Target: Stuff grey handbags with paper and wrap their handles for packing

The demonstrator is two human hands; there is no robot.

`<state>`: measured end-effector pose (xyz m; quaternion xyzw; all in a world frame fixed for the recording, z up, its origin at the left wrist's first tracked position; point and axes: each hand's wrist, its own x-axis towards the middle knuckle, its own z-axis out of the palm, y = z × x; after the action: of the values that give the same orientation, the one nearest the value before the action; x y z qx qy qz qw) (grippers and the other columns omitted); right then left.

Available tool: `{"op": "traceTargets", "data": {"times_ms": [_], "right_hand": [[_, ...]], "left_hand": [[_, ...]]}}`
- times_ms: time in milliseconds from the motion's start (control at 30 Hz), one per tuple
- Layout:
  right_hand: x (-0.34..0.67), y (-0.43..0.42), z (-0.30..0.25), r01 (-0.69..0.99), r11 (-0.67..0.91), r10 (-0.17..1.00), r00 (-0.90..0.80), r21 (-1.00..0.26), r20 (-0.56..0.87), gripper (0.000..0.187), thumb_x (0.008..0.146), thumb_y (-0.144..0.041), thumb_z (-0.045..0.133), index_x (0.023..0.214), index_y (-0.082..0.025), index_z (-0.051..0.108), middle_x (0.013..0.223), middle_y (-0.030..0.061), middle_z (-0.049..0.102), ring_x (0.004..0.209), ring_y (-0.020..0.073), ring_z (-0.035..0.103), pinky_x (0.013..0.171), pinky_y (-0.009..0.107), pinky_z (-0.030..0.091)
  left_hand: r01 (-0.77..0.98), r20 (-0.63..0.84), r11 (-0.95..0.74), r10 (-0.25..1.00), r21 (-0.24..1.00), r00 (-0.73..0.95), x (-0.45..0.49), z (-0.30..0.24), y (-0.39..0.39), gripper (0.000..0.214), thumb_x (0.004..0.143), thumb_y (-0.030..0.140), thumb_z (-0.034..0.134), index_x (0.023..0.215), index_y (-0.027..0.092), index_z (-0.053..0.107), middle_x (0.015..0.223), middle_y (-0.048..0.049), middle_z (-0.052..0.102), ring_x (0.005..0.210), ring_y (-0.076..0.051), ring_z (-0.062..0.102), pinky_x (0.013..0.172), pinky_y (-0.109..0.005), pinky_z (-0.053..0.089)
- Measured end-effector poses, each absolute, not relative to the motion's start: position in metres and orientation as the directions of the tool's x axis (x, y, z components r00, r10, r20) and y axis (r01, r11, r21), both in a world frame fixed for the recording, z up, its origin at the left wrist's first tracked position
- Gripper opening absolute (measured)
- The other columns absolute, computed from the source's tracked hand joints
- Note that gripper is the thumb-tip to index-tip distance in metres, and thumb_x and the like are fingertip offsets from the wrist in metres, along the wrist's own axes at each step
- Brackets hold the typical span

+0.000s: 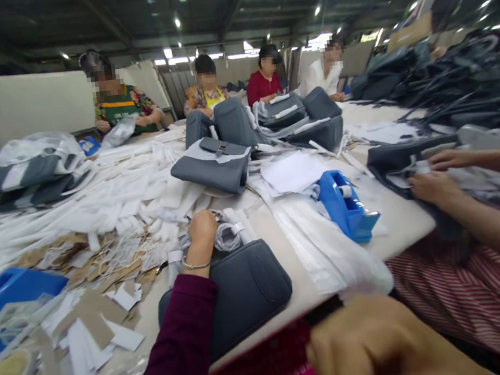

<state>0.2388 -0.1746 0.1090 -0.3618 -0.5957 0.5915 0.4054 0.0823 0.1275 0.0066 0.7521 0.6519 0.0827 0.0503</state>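
A dark grey handbag [249, 284] lies at the table's front edge, its smooth panel facing up. My left hand [203, 232] is closed at the bag's far edge and grips it there; the exact part is hidden under the fingers. Beside that hand sits a coiled strap in clear wrap [228, 237], with a white wrapped piece against it. My right hand [371, 342] is close to the camera at the bottom right, blurred, with its fingers curled in. Whatever it holds, if anything, cannot be made out.
Several grey bags [214, 164] are piled mid-table. A blue tape dispenser [347, 206] stands right of white sheets [291, 172]. Paper and card scraps [92, 326] spread at left. A co-worker's hands [439, 181] handle another bag at right; several people sit opposite.
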Motion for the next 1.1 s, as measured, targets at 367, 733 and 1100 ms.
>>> {"op": "traceTargets", "data": {"times_ms": [367,733,1100], "right_hand": [[0.324,-0.073,0.013,0.323,-0.105,0.966,0.256,-0.941,-0.019,0.018,0.074,-0.030,0.057,0.069,-0.016,0.066,0.063,0.0012,0.062,0.058,0.0121,0.054,0.055,0.024,0.042],[0.242,-0.089,-0.039,0.160,-0.076,0.962,0.271,-0.984,-0.030,0.037,0.062,-0.022,0.074,0.095,-0.020,0.059,0.091,0.0006,0.061,0.084,0.0176,0.058,0.075,0.030,0.046],[0.235,-0.107,-0.028,0.240,0.030,0.992,0.108,-0.970,0.057,0.043,0.070,-0.022,0.065,0.112,-0.023,0.056,0.106,0.0022,0.061,0.101,0.0213,0.056,0.089,0.033,0.042]], "left_hand": [[0.961,0.140,-0.210,0.972,0.178,0.186,0.078,0.010,0.127,0.037,0.088,0.027,0.039,0.092,0.010,0.072,0.099,-0.0199,0.071,0.093,-0.029,0.066,0.074,-0.032,0.045],[0.858,0.508,-0.430,0.825,0.282,0.247,0.067,0.036,0.114,0.033,0.086,0.033,0.043,0.084,0.015,0.071,0.085,-0.0111,0.072,0.080,-0.023,0.065,0.073,-0.031,0.044],[0.762,0.533,-0.308,0.844,0.570,-0.058,-0.029,0.052,-0.006,0.049,0.084,0.052,0.046,0.109,0.013,0.063,0.110,-0.0162,0.061,0.112,-0.032,0.052,0.101,-0.051,0.038]]}}
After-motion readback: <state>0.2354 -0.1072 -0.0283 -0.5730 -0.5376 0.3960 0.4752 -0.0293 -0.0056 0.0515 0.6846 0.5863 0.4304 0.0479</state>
